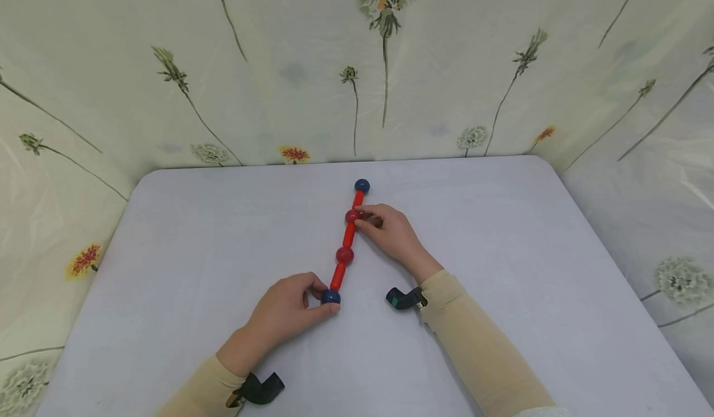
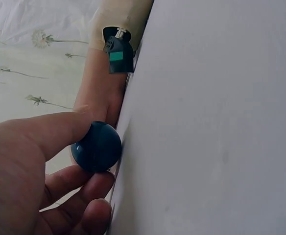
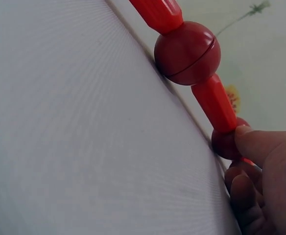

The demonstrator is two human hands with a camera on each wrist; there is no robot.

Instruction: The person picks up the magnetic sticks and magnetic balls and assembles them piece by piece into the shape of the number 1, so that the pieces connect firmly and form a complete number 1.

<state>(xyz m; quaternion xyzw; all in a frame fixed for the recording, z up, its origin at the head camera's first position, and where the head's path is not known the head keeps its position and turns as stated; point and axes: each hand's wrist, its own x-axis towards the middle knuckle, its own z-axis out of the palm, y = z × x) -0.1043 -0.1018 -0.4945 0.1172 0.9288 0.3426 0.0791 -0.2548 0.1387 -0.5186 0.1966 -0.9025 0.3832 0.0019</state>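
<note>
A chain of balls and short red rods (image 1: pixel 348 235) runs across the white table, slanting slightly. Dark blue balls cap both ends, the far one (image 1: pixel 362 185) and the near one (image 1: pixel 331 297); two red balls sit between, the nearer (image 1: pixel 344 255) untouched. My left hand (image 1: pixel 287 308) pinches the near blue ball between thumb and fingers; the left wrist view shows this blue ball (image 2: pixel 98 148) up close. With thumb and forefinger, my right hand (image 1: pixel 393 234) pinches the farther red ball (image 1: pixel 352 216). In the right wrist view the thumb lies against that red ball (image 3: pixel 226 142).
The white table (image 1: pixel 530 250) has rounded far corners. Behind it and at the sides hangs a pale curtain (image 1: pixel 301 64) with dandelion prints. A small black wrist device sits at each cuff, the right one (image 1: pixel 404 298) and the left one (image 1: pixel 262 389).
</note>
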